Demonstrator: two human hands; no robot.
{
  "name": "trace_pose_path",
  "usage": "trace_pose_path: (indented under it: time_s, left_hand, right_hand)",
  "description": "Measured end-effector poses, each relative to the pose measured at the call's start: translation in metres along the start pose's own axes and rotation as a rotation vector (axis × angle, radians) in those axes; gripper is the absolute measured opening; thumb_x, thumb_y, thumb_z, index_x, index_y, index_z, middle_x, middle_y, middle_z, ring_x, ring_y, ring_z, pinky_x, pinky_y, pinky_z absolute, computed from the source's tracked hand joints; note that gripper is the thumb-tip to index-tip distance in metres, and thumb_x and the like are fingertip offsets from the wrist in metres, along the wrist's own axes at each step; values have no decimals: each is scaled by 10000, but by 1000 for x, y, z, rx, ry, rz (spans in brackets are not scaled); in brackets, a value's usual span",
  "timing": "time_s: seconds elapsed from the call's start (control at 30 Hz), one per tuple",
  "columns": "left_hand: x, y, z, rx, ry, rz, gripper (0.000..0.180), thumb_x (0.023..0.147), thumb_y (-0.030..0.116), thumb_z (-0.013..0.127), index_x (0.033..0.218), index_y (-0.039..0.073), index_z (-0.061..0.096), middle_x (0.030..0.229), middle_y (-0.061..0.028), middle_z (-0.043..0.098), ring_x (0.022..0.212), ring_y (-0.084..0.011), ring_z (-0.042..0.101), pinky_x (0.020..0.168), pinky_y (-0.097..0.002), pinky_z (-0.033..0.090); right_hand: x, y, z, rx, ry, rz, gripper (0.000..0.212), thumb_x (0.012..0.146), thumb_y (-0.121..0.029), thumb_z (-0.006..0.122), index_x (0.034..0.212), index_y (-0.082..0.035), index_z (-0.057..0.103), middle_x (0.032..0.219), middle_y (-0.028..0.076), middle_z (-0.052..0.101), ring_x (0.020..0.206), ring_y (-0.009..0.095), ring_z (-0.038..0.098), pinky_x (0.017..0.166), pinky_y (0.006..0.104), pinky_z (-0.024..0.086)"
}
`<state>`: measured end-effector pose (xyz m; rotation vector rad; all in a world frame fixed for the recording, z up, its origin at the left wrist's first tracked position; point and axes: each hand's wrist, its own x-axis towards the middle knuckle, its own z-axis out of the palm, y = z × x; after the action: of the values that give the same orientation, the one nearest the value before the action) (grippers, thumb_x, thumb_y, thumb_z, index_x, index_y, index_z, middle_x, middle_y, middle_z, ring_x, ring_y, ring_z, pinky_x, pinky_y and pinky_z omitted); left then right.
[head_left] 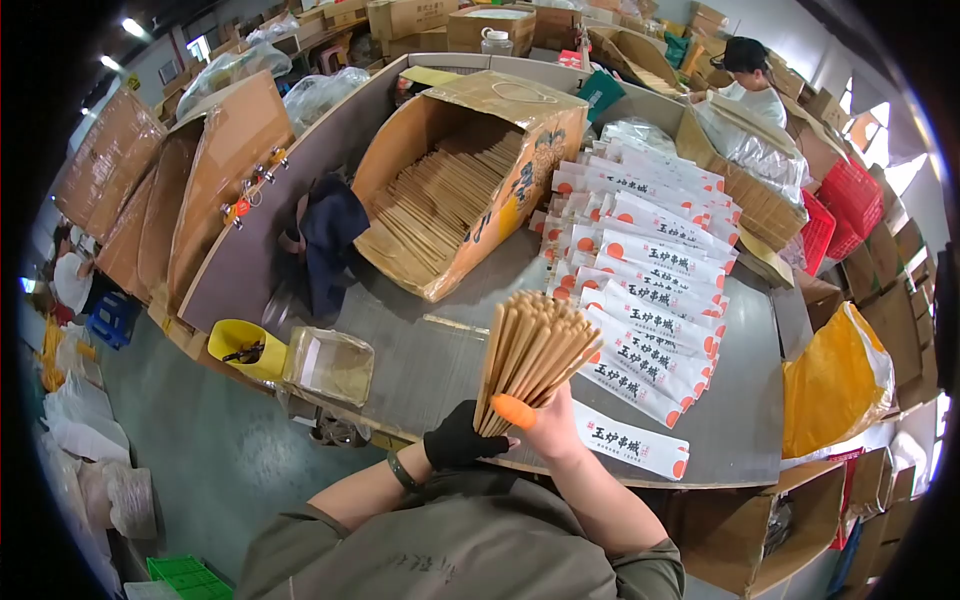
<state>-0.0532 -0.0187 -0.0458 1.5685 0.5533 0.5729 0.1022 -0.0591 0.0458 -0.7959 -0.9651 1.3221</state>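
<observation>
Here, a thick bundle of wooden sticks (pixel 535 350) is leaning just above the near edge, the gloved left hand (pixel 464 437) and the right hand (pixel 550 425) both closing round its lower end. It's looking well gathered, with no paper around it. Plenty of loose sticks (pixel 450 195) are lying in the open carton (pixel 545 150); white paper sleeves (pixel 655 290) are overlapping at right, filled or not I cannot tell. They're all resting on a grey tabletop (pixel 745 430); beyond, a co-worker (pixel 757 100) is standing among boxes.

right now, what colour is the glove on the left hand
The glove is black; it shows best in the head view.
</observation>
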Motion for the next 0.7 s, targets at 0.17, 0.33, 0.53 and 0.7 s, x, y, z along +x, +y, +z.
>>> trace_pose_path:
  time_s: [0.17, 0.33, 0.53, 0.7]
  left_hand:
    - [6, 49, 0, -407, 7, -245, 336, 830, 85, 705, 1141, 10, 602, 761, -4, 592, 668, -80, 568, 601, -240, 478]
    - [-1, 53, -7, -643, -60, -304, 444, 866, 134, 675, 1269, 22, 525, 868, -19, 577, 733, -77, 532, 636, -211, 436]
    - [1, 65, -3, -823, -15, -305, 587, 865, 198, 699, 1362, 0, 457, 928, -32, 599, 837, -80, 536, 719, -214, 413]
    - [-1, 85, 3, -786, -9, -287, 612, 865, 201, 696, 1373, -29, 443, 890, -4, 574, 805, -71, 510, 716, -221, 409]
  right_hand:
    - [-12, -20, -31, -78, 88, -119, 793, 825, -314, 748, 1440, -3, 356, 1276, 103, 529, 1182, 195, 503, 1024, 361, 380]
    - [-55, -22, -76, -418, 186, 14, 582, 859, -212, 702, 1358, -9, 480, 1252, 82, 540, 1138, 178, 531, 987, 350, 410]
    - [-83, -26, -80, -897, 270, 20, 419, 802, -73, 718, 1199, -9, 602, 1171, 107, 561, 1022, 211, 596, 840, 334, 501]
    - [-101, -18, -76, -1321, 179, -122, 372, 767, -88, 743, 1104, 15, 624, 1153, 157, 556, 973, 312, 600, 817, 368, 504]
